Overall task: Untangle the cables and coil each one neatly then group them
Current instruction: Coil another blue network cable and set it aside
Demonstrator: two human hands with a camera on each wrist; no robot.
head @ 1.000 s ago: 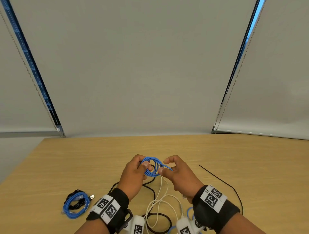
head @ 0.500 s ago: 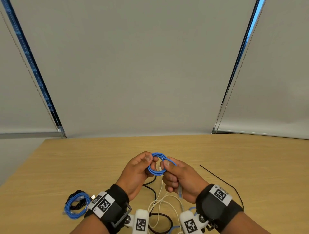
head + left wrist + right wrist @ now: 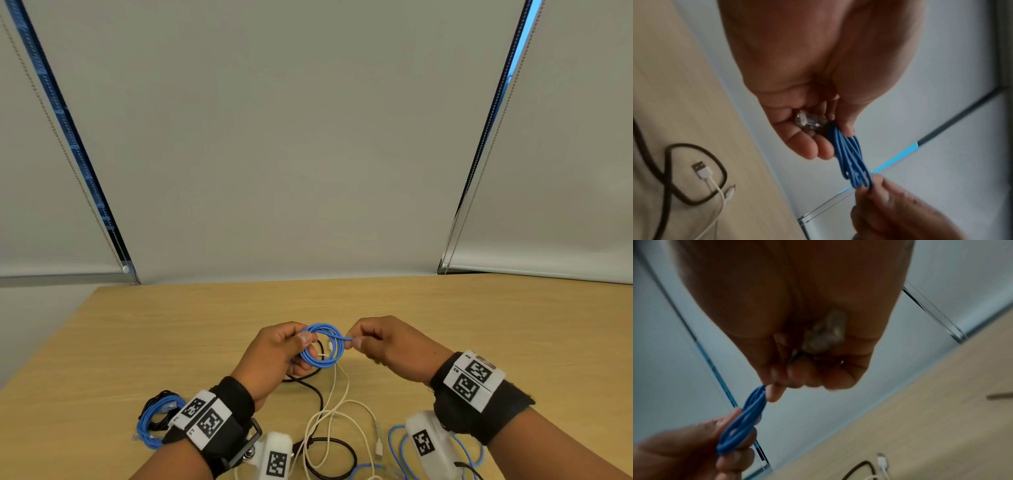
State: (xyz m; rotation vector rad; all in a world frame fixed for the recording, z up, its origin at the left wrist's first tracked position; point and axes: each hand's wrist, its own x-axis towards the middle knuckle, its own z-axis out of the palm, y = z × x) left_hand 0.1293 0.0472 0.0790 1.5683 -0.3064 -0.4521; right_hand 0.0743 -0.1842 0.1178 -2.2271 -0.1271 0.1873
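Left hand: the left hand (image 3: 274,356) has its fingers (image 3: 807,146) curled on one side of the blue cable ring (image 3: 322,346), up above the surface (image 3: 479,325).
Right hand: the right hand (image 3: 394,346) pinches the ring's loose end tight.
Plugs: a clear plug (image 3: 809,122) sits in each palm.
Other cables: a white cable (image 3: 339,411) and a black cable (image 3: 318,397) lie under the hands.
Done pile: a blue and black bundle (image 3: 154,421) rests at the left.

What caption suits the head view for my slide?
Left hand grips blue coil; right hand pinches its end above the table.
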